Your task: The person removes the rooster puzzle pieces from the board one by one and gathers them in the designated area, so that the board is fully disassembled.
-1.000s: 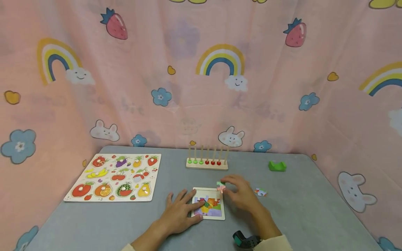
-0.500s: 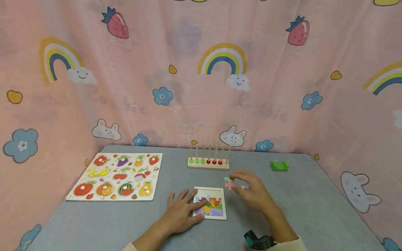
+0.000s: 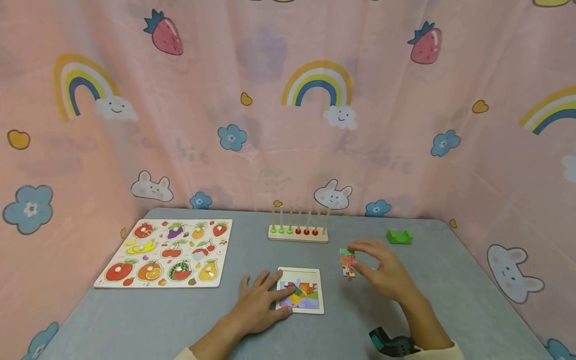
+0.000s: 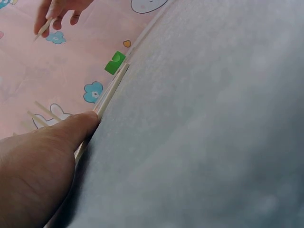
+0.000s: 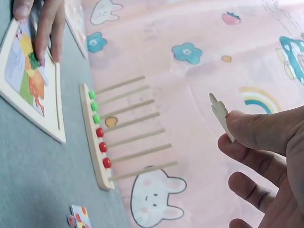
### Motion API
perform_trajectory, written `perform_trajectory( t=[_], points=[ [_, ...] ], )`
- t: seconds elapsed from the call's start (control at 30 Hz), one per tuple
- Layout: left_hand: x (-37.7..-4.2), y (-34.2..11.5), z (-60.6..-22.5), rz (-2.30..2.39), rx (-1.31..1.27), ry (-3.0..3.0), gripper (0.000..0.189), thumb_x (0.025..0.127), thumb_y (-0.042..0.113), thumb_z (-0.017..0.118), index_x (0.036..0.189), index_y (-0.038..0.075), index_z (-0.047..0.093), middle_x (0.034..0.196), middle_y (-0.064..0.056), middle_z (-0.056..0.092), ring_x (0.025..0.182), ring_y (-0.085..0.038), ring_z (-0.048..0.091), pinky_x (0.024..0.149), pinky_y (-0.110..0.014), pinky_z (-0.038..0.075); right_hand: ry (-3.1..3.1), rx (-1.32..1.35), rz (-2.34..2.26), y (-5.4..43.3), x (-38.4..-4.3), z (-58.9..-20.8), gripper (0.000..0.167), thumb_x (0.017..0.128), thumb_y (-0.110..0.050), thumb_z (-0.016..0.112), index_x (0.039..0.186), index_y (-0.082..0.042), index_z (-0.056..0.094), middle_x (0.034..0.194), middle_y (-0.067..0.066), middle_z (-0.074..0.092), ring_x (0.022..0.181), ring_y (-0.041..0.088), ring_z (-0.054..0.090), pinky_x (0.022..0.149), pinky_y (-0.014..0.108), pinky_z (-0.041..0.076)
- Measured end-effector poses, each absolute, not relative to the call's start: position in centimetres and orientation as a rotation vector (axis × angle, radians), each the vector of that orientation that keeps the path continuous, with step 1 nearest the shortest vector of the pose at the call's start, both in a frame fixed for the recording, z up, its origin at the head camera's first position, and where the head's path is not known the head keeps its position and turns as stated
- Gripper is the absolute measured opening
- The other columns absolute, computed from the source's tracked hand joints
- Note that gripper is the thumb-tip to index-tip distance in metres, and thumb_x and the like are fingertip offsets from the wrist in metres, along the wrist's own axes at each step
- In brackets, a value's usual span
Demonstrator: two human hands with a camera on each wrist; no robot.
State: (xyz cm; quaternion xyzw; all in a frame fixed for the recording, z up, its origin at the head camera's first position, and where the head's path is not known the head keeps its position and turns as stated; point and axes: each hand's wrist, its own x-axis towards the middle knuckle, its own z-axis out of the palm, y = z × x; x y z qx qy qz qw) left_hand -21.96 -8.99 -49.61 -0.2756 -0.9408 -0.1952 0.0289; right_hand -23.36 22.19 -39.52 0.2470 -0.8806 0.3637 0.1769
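My left hand (image 3: 257,306) lies with spread fingers on a small wooden jigsaw tray (image 3: 306,273), whose lower part holds a colourful picture. Its thumb touches the near edge and its index finger reaches over the picture. To the right, my right hand (image 3: 390,274) pinches a jigsaw piece (image 3: 346,257) between thumb and fingers, raised above the table; the right wrist view shows the piece (image 5: 220,115) nearly edge-on. A second jigsaw piece (image 5: 81,216) lies on the table, and in the head view it appears just below the held one.
Behind the tray stands a wooden peg counter (image 3: 298,236) with upright sticks and green and red beads. A fruit puzzle board (image 3: 193,281) lies at the left. At the back right sits a green curved block (image 3: 399,237). A patterned pink curtain surrounds the grey table (image 3: 252,255).
My right hand has moved right, away from the tray's upper right corner, carrying the jigsaw piece. The left hand has stayed on the tray.
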Motion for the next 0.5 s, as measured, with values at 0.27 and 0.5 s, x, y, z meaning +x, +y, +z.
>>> perform_trajectory(
  t=[0.27, 0.5],
  points=[
    [-22.0, -8.9, -49.8, -0.608, -0.859, -2.911, 0.052, 0.091, 0.061, 0.052, 0.138, 0.04, 0.054, 0.152, -0.002, 0.035, 0.138, -0.035, 0.027, 0.099, -0.072, 0.008, -2.445, 0.703, 0.993, 24.6, -23.4, -39.2, 0.034, 0.082, -0.002, 0.075, 0.115, -0.004, 0.069, 0.116, 0.005, 0.064, 0.108, 0.021, 0.05, 0.086, 0.047, 0.04],
    [-21.9, -8.9, -49.5, -0.618, -0.859, -2.907, 0.05, 0.091, 0.058, 0.054, 0.137, 0.038, 0.055, 0.152, -0.003, 0.035, 0.138, -0.035, 0.027, 0.098, -0.072, 0.008, -2.439, 0.681, 1.049, 26.8, -23.7, -39.4, 0.035, 0.081, 0.001, 0.075, 0.115, -0.002, 0.067, 0.117, 0.012, 0.062, 0.118, 0.027, 0.044, 0.092, 0.065, 0.032]
  ],
)
